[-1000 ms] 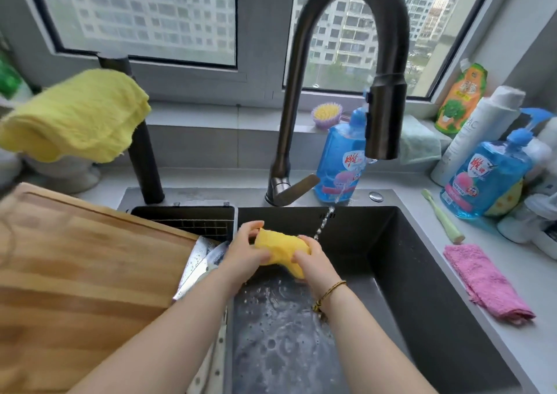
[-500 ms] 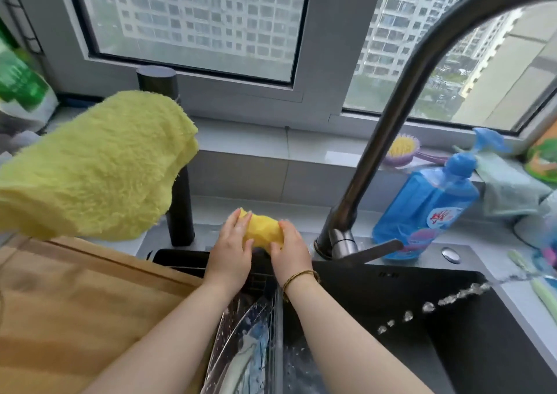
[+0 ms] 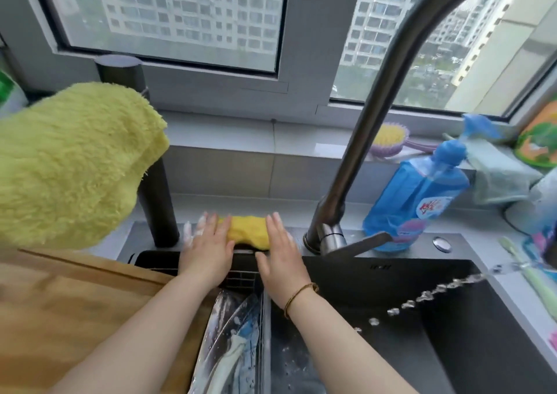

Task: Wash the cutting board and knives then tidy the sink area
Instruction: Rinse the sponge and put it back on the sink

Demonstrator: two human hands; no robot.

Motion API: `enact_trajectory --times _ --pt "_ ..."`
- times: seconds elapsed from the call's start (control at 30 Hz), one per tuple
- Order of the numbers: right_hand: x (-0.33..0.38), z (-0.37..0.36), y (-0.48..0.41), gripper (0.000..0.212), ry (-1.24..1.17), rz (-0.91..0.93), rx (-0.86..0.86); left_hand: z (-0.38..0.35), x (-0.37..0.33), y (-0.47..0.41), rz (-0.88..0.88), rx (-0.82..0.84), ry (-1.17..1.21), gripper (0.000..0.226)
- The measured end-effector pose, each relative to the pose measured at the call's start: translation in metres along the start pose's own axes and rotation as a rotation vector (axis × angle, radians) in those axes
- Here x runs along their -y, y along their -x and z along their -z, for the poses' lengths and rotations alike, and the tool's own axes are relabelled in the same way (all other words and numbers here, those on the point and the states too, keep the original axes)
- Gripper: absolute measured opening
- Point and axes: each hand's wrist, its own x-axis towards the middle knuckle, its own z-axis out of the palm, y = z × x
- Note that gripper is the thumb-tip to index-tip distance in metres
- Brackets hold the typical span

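Your left hand (image 3: pixel 208 244) and right hand (image 3: pixel 281 253), fingers straight, touch the yellow foam sponge (image 3: pixel 248 233) on the back rim of the dark sink (image 3: pixel 407 276), mid-frame.

Bright, diffuse daylight enters through the window (image 3: pixel 168 17); the upper right panes wash out pale. The sink (image 3: pixel 452 348) basin reads dark, with little detail. Shadows are soft and faint. Wide-angle distortion is strong: the faucet (image 3: pixel 373 107) neck bows and the frame lines curve toward the edges. The yellow towel (image 3: pixel 69 164), near the lens, is soft. There is mild motion blur on the left hand (image 3: pixel 208 252), right hand (image 3: pixel 280 255) and water droplets (image 3: pixel 428 295). The right edge is smeared.
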Motion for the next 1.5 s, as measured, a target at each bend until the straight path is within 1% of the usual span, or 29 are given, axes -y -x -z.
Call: enact_trajectory --times 0.07,0.13,0.2,0.27,0.33,0.37,0.4,0.43,0.5,0.57,0.6,0.63,0.67,0.73,0.8,0.83,0.9,0.97,1.03,1.1,1.17,1.2,1.23,1.27,1.37,1.4,1.47,1.5 --pt "-0.007 0.011 0.031 0.052 -0.028 0.072 -0.045 0.006 -0.002 0.011 -0.016 -0.086 0.09 0.05" --pt "-0.02 0.025 0.066 0.037 0.045 0.139 -0.213 0.013 -0.012 0.028 -0.08 -0.253 0.266 0.043" --pt "-0.035 0.037 0.096 0.03 0.117 0.166 -0.297 0.016 -0.024 0.049 -0.195 -0.39 0.425 0.038" --pt "-0.045 0.055 0.117 0.03 0.191 0.149 -0.31 0.017 -0.043 0.074 -0.349 -0.473 0.469 0.036" --pt "-0.052 0.073 0.132 0.031 0.262 0.118 -0.325 0.017 -0.066 0.097 -0.499 -0.486 0.493 0.037" --pt "-0.056 0.081 0.136 0.025 0.307 0.129 -0.34 0.015 -0.074 0.105 -0.561 -0.49 0.495 0.036" --pt "-0.06 0.088 0.138 0.012 0.352 0.147 -0.359 0.013 -0.083 0.113 -0.618 -0.486 0.477 0.036" --pt "-0.064 0.094 0.142 0.014 0.379 0.147 -0.348 0.011 -0.093 0.122 -0.68 -0.472 0.446 0.037" --pt "-0.076 0.099 0.146 0.046 0.405 0.15 -0.306 0.006 -0.108 0.133 -0.793 -0.442 0.354 0.037" --pt "-0.077 0.108 0.149 0.063 0.464 0.154 -0.262 0.003 -0.123 0.137 -0.865 -0.391 0.27 0.029" --pt "-0.077 0.112 0.151 0.065 0.481 0.133 -0.211 0.003 -0.13 0.136 -0.891 -0.374 0.241 0.023" --pt "-0.077 0.12 0.154 0.062 0.45 0.115 -0.166 0.002 -0.14 0.136 -0.917 -0.356 0.216 0.018" --pt "-0.081 0.124 0.157 0.056 0.43 0.054 -0.168 0.001 -0.149 0.135 -0.94 -0.329 0.176 0.015" --pt "-0.101 0.128 0.172 0.047 0.38 -0.079 -0.225 0.0 -0.171 0.131 -0.974 -0.274 0.075 0.021" --pt "-0.123 0.129 0.184 0.043 0.321 -0.112 -0.352 0.0 -0.189 0.122 -0.975 -0.25 -0.001 0.029" --pt "-0.134 0.13 0.193 0.041 0.298 -0.153 -0.361 -0.004 -0.199 0.116 -0.972 -0.242 -0.009 0.031" --pt "-0.136 0.131 0.209 0.036 0.26 -0.281 -0.278 -0.006 -0.21 0.109 -0.965 -0.176 0.013 0.026" --pt "-0.149 0.126 0.222 0.033 0.184 -0.329 -0.282 -0.009 -0.22 0.105 -0.904 -0.164 0.095 0.022" --pt "-0.154 0.123 0.227 0.029 0.155 -0.338 -0.305 -0.006 -0.226 0.103 -0.793 -0.153 0.127 0.031" --pt "-0.159 0.115 0.224 0.028 0.131 -0.336 -0.304 -0.004 -0.229 0.098 -0.732 -0.141 0.108 0.04" --pt "-0.155 0.111 0.216 0.028 0.178 -0.351 -0.305 -0.004 -0.225 0.094 -0.675 -0.063 0.075 0.041" --pt "-0.151 0.112 0.211 0.027 0.188 -0.344 -0.319 -0.003 -0.224 0.094 -0.635 -0.03 0.083 0.04" --pt "-0.147 0.111 0.204 0.026 0.163 -0.305 -0.354 -0.005 -0.219 0.092 -0.592 -0.006 0.09 0.041" --pt "-0.144 0.11 0.199 0.024 0.187 -0.242 -0.364 -0.006 -0.214 0.091 -0.547 0.011 0.067 0.041" --pt "-0.132 0.103 0.18 0.025 0.418 -0.052 -0.312 -0.012 -0.192 0.092 -0.439 0.075 0.052 0.036" --pt "-0.125 0.099 0.172 0.031 0.463 -0.007 -0.259 -0.014 -0.179 0.097 -0.431 0.051 0.045 0.034" --pt "-0.116 0.092 0.158 0.051 0.547 0.011 -0.16 -0.014 -0.158 0.107 -0.501 -0.076 0.01 0.024" --pt "-0.104 0.089 0.15 0.058 0.589 0.018 -0.124 -0.018 -0.142 0.112 -0.501 -0.138 0.006 0.019"
